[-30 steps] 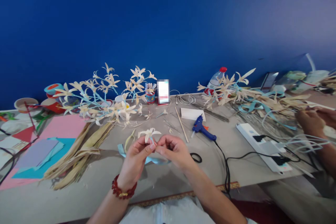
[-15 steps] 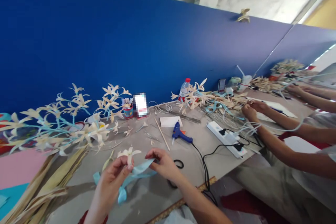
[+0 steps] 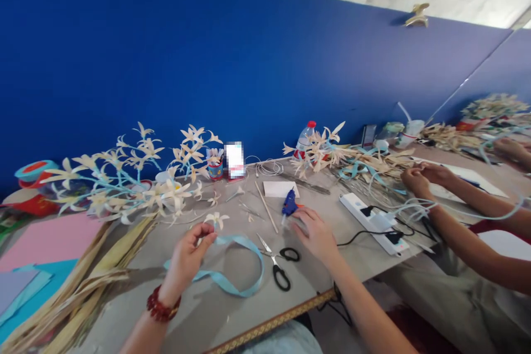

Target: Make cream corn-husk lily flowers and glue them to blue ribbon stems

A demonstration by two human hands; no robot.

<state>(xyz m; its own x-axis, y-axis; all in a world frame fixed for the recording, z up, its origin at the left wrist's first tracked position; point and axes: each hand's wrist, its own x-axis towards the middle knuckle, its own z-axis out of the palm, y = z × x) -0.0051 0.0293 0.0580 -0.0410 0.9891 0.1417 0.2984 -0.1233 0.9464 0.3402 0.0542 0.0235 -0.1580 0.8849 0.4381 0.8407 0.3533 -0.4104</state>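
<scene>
Just left of the frame's centre, the left hand (image 3: 188, 254) pinches the stem of a small pale flower (image 3: 216, 219) between thumb and fingertips, so the blossom stands above and to the right of the knuckles. A light blue ribbon (image 3: 232, 282) runs from that same pinch and loops out over the grey table (image 3: 199, 315) toward the lower middle of the frame.

The right hand (image 3: 316, 234), near the centre, lies over the blue glue gun (image 3: 289, 203) with fingers spread across its handle; whether they have closed on it cannot be told. Black-handled scissors (image 3: 277, 264) lie between the two hands, just right of the ribbon loop.

At left, a spray of finished flowers (image 3: 124, 177) on blue stems lies above a bundle of dried leaves (image 3: 83, 287). At right, a white power strip (image 3: 369, 218) lies on the table, and another person's hands (image 3: 423, 177) work on pale strips.
</scene>
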